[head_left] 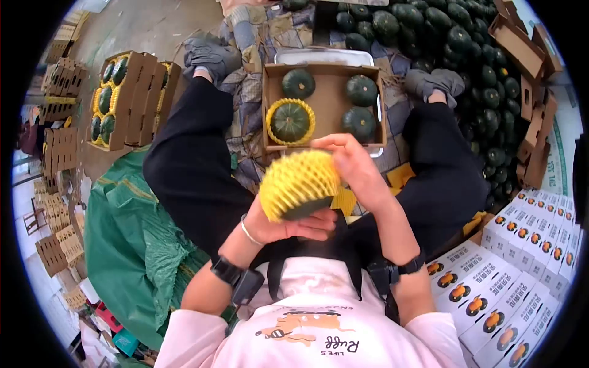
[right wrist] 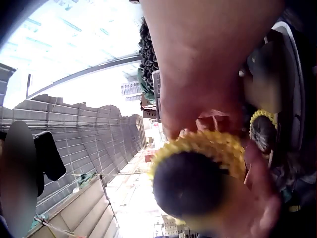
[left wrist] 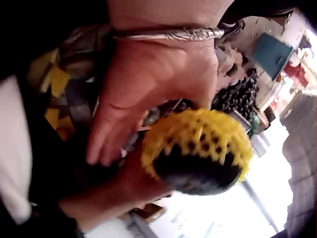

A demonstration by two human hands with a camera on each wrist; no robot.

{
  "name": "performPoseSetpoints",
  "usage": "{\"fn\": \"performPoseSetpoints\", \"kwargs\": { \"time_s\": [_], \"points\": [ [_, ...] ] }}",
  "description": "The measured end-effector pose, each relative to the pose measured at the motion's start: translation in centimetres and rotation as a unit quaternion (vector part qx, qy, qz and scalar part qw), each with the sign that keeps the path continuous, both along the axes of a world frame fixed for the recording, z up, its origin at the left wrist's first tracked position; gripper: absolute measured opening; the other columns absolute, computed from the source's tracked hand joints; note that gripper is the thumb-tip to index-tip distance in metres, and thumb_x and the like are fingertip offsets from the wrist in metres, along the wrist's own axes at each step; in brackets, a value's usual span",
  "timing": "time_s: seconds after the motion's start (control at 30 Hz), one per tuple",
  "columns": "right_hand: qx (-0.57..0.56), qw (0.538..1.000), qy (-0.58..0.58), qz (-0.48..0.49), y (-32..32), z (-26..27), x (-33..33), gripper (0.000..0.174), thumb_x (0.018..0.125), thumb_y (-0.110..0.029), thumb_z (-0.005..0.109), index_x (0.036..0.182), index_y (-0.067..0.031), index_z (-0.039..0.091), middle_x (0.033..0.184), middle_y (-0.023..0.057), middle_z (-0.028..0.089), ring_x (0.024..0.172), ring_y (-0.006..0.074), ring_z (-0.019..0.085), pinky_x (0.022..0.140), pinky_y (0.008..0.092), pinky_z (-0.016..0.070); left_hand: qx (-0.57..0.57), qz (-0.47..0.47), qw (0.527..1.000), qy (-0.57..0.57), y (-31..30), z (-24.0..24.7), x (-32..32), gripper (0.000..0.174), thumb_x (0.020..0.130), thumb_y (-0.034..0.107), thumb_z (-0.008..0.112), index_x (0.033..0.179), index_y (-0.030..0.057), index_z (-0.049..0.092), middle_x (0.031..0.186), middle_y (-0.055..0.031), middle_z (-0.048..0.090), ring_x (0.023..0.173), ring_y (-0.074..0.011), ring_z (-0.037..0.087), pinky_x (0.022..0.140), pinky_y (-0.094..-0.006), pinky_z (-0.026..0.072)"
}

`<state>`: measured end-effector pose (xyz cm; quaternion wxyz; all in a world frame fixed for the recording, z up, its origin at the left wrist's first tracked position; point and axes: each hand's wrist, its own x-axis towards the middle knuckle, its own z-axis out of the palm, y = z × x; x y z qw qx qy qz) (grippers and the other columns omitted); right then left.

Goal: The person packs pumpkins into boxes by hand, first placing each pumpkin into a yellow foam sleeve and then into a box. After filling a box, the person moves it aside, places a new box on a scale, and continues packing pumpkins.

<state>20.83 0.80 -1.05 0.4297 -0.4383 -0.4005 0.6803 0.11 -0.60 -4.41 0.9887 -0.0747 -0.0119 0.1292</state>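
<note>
A dark green pumpkin (head_left: 310, 209) partly covered by a yellow foam net (head_left: 300, 178) is held up over the lap. My left hand (head_left: 276, 227) holds it from below, with fingers under its bare dark end; the thumb is hidden in the head view. My right hand (head_left: 362, 178) grips the net at its upper right side, fingertips bent against the mesh in the right wrist view. The dark round end (right wrist: 188, 183) shows out of the net there. Just beyond the hands, an open cardboard box (head_left: 328, 92) contains several pumpkins, one of them wearing a yellow net (head_left: 291, 121).
A large heap of pumpkins (head_left: 454, 37) lies at the back right. Printed white cartons (head_left: 503, 294) stand at the right, and a green tarp (head_left: 135, 227) at the left. Further left are cardboard boxes of netted pumpkins (head_left: 107, 101). Patchwork cloth (head_left: 245, 49) covers the floor.
</note>
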Motion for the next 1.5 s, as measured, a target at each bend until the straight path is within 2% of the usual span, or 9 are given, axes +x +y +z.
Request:
{"fn": "performPoseSetpoints", "kwargs": {
  "time_s": [0.17,0.3,0.4,0.73,0.9,1.1,1.2,1.3,1.5],
  "points": [
    [0.026,0.980,-0.165,0.109,-1.9,0.2,-1.0,0.090,0.071,-0.017,0.080,0.144,-0.0065,0.029,0.140,0.0112,0.039,0.129,0.0206,0.038,0.106,0.0328,0.0322,0.168,0.250,0.861,0.410,-0.4,3.0,-0.1,0.086,0.074,0.000,0.072,0.145,0.0113,0.025,0.137,-0.0087,0.042,0.124,-0.0218,0.046,0.103,-0.0370,0.0414],
    [-0.040,0.996,0.046,0.071,-1.8,0.6,-0.2,0.094,0.064,-0.008,0.082,0.143,-0.0075,0.031,0.134,0.0189,0.041,0.127,0.0330,0.040,0.107,0.0390,0.0313,0.119,0.290,0.878,0.361,-0.5,3.0,-0.2,0.090,0.075,0.000,0.072,0.147,0.0077,0.020,0.136,-0.0098,0.044,0.122,-0.0216,0.048,0.102,-0.0362,0.0422],
    [0.196,0.886,-0.416,0.059,-2.1,3.3,-0.7,0.097,0.062,-0.012,0.083,0.143,-0.0104,0.031,0.139,0.0210,0.032,0.126,0.0401,0.037,0.107,0.0453,0.0315,0.228,0.307,0.790,0.479,-0.3,3.4,0.5,0.091,0.075,0.000,0.074,0.147,0.0051,0.018,0.134,-0.0130,0.045,0.119,-0.0225,0.051,0.101,-0.0363,0.0436],
    [0.260,0.856,-0.441,0.074,3.5,-3.4,-1.4,0.084,0.052,-0.030,0.085,0.128,-0.0220,0.048,0.133,0.0197,0.034,0.118,0.0467,0.037,0.097,0.0518,0.0392,0.253,0.215,0.748,0.575,3.9,-0.2,2.2,0.096,0.080,0.013,0.073,0.147,-0.0007,0.006,0.129,-0.0183,0.048,0.113,-0.0222,0.053,0.093,-0.0344,0.0461],
    [0.197,0.628,-0.745,0.109,12.8,-10.2,0.1,0.080,0.055,-0.033,0.083,0.125,-0.0255,0.046,0.130,0.0136,0.036,0.121,0.0419,0.036,0.086,0.0591,0.0437,0.518,0.182,0.206,0.810,10.0,-11.1,1.1,0.060,0.081,0.018,0.058,0.133,-0.0042,0.038,0.123,-0.0320,0.050,0.113,-0.0437,0.049,0.096,-0.0467,0.0406],
    [0.148,0.737,-0.637,0.172,14.0,-13.9,0.7,0.080,0.062,-0.039,0.078,0.131,-0.0288,0.040,0.136,0.0159,0.030,0.123,0.0451,0.033,0.084,0.0656,0.0448,0.523,0.074,0.198,0.826,12.3,-12.3,-0.5,0.041,0.080,0.003,0.050,0.121,0.0081,0.052,0.095,-0.0280,0.064,0.090,-0.0455,0.061,0.080,-0.0519,0.0473],
    [0.207,0.615,-0.741,0.172,11.3,-11.2,0.8,0.068,0.073,-0.031,0.071,0.132,-0.0155,0.042,0.136,0.0185,0.033,0.124,0.0422,0.035,0.089,0.0579,0.0468,0.532,0.086,0.209,0.816,12.9,-12.0,-1.2,0.039,0.078,0.001,0.050,0.116,0.0059,0.057,0.098,-0.0251,0.064,0.093,-0.0434,0.061,0.082,-0.0500,0.0476],
    [0.074,0.697,-0.642,0.310,7.5,-6.5,0.4,0.027,0.080,-0.018,0.060,0.097,0.0041,0.062,0.121,0.0242,0.055,0.112,0.0372,0.055,0.083,0.0471,0.0519,0.533,0.051,0.211,0.818,13.1,-11.7,-1.1,0.040,0.079,0.002,0.049,0.118,0.0025,0.055,0.102,-0.0255,0.063,0.096,-0.0432,0.059,0.084,-0.0487,0.0472],
    [-0.166,0.568,-0.645,0.483,-2.5,-18.3,1.7,0.042,0.078,-0.025,0.068,0.117,-0.0097,0.063,0.114,0.0095,0.066,0.105,0.0263,0.063,0.085,0.0397,0.0518,0.628,0.197,0.240,0.714,11.4,-6.8,0.6,0.053,0.079,0.008,0.059,0.128,-0.0023,0.044,0.120,-0.0260,0.052,0.111,-0.0411,0.050,0.096,-0.0424,0.0415]
  ]
}}
